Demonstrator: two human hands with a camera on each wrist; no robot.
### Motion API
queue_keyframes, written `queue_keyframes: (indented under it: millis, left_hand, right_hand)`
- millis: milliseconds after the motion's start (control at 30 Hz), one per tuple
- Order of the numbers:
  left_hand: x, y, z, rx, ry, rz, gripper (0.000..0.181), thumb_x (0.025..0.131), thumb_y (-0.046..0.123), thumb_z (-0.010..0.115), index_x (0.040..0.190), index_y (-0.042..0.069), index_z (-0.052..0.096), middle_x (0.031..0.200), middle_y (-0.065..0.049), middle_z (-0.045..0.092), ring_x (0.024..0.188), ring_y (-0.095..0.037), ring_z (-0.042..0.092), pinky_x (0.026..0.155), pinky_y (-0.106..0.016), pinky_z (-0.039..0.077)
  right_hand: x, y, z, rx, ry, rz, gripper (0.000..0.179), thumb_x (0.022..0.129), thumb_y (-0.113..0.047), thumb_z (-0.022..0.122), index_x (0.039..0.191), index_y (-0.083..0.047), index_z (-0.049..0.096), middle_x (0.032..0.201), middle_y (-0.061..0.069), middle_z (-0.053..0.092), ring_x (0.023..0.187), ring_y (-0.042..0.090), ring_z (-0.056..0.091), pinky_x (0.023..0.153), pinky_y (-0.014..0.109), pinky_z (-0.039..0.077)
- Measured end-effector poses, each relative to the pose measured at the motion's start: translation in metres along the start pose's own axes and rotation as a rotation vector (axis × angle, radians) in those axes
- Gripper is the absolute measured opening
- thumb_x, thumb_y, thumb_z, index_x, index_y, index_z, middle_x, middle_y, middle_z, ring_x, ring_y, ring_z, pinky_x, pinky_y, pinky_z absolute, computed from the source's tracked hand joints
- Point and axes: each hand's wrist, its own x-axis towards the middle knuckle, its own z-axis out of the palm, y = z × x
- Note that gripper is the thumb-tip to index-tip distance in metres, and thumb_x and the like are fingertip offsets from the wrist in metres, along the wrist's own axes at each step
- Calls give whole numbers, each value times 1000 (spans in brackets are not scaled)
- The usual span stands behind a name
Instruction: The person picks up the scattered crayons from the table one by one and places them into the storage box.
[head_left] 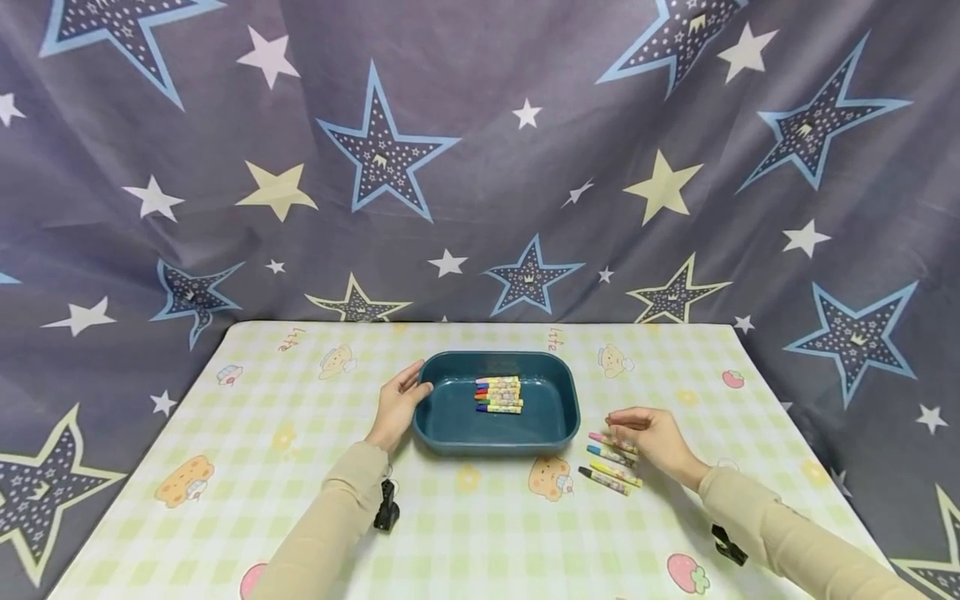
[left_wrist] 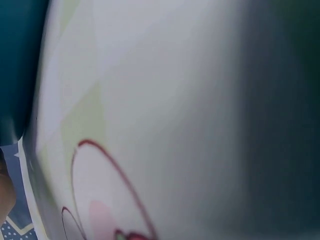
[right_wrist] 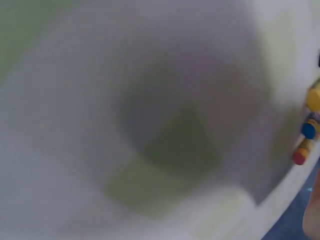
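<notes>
Starry cloth (head_left: 480, 208) hangs behind the checked table (head_left: 465, 533); someone's left hand (head_left: 398, 406) grips a teal tray (head_left: 448, 421) holding crayons (head_left: 498, 396), their relaxed right hand (head_left: 657, 439) hovers by four loose crayons (head_left: 611, 456).

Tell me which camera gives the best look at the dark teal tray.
The head view: it shows almost the whole tray, with crayons inside and the left hand at one end. The left wrist view catches only a cropped piece; the right wrist view shows none of it.
</notes>
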Motion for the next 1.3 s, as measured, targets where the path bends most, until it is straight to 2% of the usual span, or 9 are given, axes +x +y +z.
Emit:
queue_keyframes:
  millis: [100,200,333,533,767,833,1033,1167,1300]
  left_hand:
    - [6,-9,-1,2,13,8,50,86,9,60,135,9,47,137,-15,46,129,-27,40,108,-36,35]
    - [9,-14,0,18,23,16,50,86,11,61,134,10,47,136,-14,47,128,-25,41,107,-35,36]
    - [8,-15,0,21,30,30,51,86,12,61,135,8,47,136,-13,48,128,-25,42,107,-35,37]
    - [6,-13,1,36,29,25,51,87,12,60,135,9,46,136,-13,47,128,-25,42,107,-36,37]
    - [8,-13,2,54,32,15,51,87,13,60,136,10,46,137,-12,47,129,-24,41,108,-35,36]
    - [8,-13,1,50,31,15,51,87,12,60,135,9,46,136,-13,47,129,-25,41,107,-35,36]
    - [8,-11,1,28,23,9,50,87,10,60,135,8,46,136,-14,47,129,-25,41,108,-36,36]
    - [7,-12,1,33,28,11,49,86,12,60,134,11,48,136,-13,47,129,-25,41,107,-35,36]
    - [7,-13,0,19,25,2,50,87,12,60,135,11,47,137,-13,46,130,-24,39,109,-35,35]
  right_hand:
    - [-2,7,2,4,-12,21,26,79,-1,67,103,10,65,101,26,65,83,8,67,74,19,55]
    - [-5,13,3,-47,-27,39,26,79,-2,68,103,7,66,101,23,66,82,8,67,72,18,55]
    - [-9,20,5,-130,-18,10,24,79,-4,68,102,2,68,101,19,68,84,9,67,70,17,54]
    - [-10,24,7,-165,1,-18,21,79,-6,69,100,-1,70,100,16,68,85,12,67,70,16,54]
    - [-5,20,7,-172,20,49,19,78,-2,69,97,-1,71,90,16,70,61,9,63,42,24,49]
    - [-4,19,7,-163,19,67,19,77,-1,69,96,0,71,89,17,70,60,9,63,41,25,49]
    - [-3,13,5,-149,9,92,21,75,2,70,96,1,70,92,18,70,67,13,67,43,26,50]
    - [-3,9,1,-166,36,74,22,76,1,70,98,2,70,93,17,70,75,14,68,56,20,55]
    - [3,2,-6,-216,92,3,21,75,1,71,96,0,71,94,15,70,79,11,68,69,16,55]
